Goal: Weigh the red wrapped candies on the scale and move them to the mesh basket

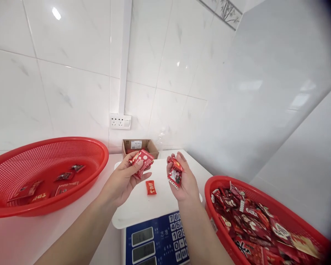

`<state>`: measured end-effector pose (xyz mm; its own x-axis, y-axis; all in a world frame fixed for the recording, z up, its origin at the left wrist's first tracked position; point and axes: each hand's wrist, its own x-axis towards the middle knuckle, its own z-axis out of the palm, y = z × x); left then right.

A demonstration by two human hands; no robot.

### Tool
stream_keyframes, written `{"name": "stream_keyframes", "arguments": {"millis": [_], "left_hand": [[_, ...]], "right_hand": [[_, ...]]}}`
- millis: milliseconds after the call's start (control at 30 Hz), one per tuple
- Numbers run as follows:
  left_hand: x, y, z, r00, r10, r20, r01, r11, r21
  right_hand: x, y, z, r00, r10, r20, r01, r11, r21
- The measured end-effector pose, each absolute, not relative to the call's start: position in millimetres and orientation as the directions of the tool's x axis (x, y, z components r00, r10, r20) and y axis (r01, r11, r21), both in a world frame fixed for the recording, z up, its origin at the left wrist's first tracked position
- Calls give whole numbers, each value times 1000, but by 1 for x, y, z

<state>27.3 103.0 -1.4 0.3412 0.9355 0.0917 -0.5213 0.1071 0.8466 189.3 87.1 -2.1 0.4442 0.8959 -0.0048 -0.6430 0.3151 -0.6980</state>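
My left hand (124, 176) is closed around red candy packets (143, 162), thumb pressed across the front one. To its right, my right hand (186, 180) is turned palm up, its fingers curled about small red wrapped candies (175, 173), one with a dark printed face. Both hands are above the white pan of a weighing scale (132, 206). A single red wrapped candy (151, 187) with gold lettering lies on that pan between them. The scale's blue panel has several keys and displays; my right forearm covers part of it.
At the left stands a red basket (99, 158) with several packets inside. Another red basket (209, 184), heaped with red snack packets (253, 221), is at the right. Behind the scale sits an open cardboard box (151, 147), below a wall socket (120, 121).
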Motion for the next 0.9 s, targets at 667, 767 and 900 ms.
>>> {"name": "stream_keyframes", "arguments": {"millis": [667,767,900], "left_hand": [[46,84,-12,539,842,-28,-250,191,949],[47,83,-11,532,846,-30,-295,219,930],[48,82,-12,486,873,-23,-344,215,914]], "right_hand": [[162,69,-16,347,671,655,229,617,-753],[162,63,-14,316,701,640,149,629,-763],[169,59,-10,267,851,453,-190,508,-840]]}}
